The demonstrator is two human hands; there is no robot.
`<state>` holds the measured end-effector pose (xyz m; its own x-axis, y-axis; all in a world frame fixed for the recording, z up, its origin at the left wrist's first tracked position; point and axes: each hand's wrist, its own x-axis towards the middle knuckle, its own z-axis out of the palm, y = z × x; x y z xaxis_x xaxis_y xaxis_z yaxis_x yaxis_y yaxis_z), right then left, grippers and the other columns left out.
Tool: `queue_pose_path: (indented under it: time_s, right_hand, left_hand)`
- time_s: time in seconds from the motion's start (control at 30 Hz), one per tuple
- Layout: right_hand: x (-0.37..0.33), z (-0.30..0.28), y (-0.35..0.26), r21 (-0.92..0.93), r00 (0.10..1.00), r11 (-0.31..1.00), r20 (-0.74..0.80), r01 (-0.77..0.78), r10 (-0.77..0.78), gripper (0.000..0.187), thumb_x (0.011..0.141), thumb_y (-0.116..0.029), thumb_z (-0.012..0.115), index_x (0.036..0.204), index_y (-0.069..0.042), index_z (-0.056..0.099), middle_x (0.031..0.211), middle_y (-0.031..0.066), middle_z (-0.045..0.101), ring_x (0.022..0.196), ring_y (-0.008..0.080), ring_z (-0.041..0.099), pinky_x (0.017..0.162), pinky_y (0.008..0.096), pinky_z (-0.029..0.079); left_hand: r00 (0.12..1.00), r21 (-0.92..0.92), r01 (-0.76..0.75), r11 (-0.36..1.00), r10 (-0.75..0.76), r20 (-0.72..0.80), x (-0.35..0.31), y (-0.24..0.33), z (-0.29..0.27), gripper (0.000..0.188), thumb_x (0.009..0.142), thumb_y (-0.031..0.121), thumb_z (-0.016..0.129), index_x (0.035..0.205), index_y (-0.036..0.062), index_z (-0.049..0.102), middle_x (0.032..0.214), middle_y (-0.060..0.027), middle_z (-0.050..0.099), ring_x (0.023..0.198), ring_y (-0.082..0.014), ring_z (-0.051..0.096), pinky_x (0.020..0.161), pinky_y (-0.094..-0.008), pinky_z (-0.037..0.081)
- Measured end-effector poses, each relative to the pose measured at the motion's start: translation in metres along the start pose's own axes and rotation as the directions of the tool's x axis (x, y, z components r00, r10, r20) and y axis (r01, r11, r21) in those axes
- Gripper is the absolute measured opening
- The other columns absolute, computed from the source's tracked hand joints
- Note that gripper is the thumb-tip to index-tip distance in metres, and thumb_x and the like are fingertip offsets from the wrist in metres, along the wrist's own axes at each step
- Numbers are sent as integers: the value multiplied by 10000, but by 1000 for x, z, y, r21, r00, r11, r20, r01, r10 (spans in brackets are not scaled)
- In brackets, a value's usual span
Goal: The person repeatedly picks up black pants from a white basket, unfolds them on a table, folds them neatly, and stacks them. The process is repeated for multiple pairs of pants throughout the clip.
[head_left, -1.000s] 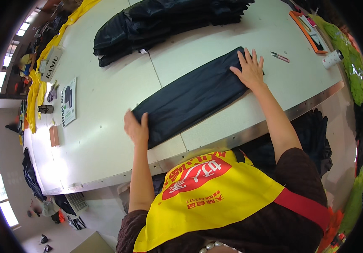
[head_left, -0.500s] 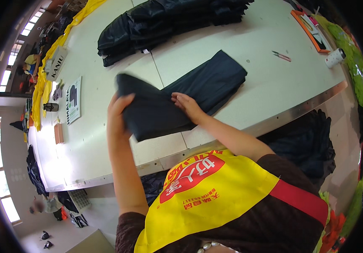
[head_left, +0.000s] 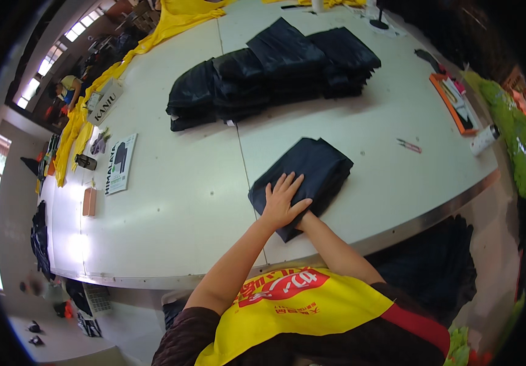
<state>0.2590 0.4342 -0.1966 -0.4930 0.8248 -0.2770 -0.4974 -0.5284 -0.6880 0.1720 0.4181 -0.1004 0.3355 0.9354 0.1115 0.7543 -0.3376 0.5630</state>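
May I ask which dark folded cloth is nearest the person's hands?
The single cloth under the left hand; the other folded ones lie in the pile farther back.

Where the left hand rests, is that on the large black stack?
No, the left hand lies spread on the smaller folded dark cloth, with white table showing between it and the black stack.

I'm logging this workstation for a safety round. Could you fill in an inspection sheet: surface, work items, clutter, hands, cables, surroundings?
Surface: pale, shiny table.
Work items: folded dark cloth; black stack beyond it.
Clutter: reddish snips, orange tray and white cylinder at right.
Hands: left hand spread flat on the cloth; right hand mostly hidden, grip unclear.
Cables: nothing seen.
Surroundings: yellow fabric along the table's far left; a person beyond.
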Motion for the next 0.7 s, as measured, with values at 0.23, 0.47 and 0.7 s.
queue_pose_path:
  time_s: [0.23, 0.47, 0.7]
  right_hand:
    - [-110, -13, -190, -840, 933, 415, -271, -350, 237, 555, 745, -427, 668, 1073, 13, 585, 986, 223, 620, 953, 305, 601, 833, 404, 471]
    - [-50, -80, -206, -697, 858, 553, -509, -457, 69, 846, 683, -413, 736, 1306, 39, 385, 1246, 199, 483, 1159, 249, 476, 934, 367, 416]
    - [-61, -60, -172, -309, 849, 791, -228, -528, 477, 583, 684, -297, 729, 1142, 3, 531, 1113, 120, 587, 1030, 222, 562, 908, 360, 446]
  left_hand:
    - [990, 273, -134, 953, 138, 5, -20, 1, 22, 765, 778, 614, 502, 1363, 142, 361, 1409, -171, 301, 1318, -352, 232, 985, -630, 168]
    - [980, 363, -194, 911, 194, 36, -21, 6, 21, 746, 781, 620, 480, 1357, 159, 368, 1410, -146, 311, 1326, -323, 223, 991, -616, 177]
    - [966, 373, -259, 891, 232, 117, -40, -12, -6, 808, 724, 627, 557, 1350, 150, 377, 1413, -147, 305, 1328, -321, 222, 1049, -551, 138]
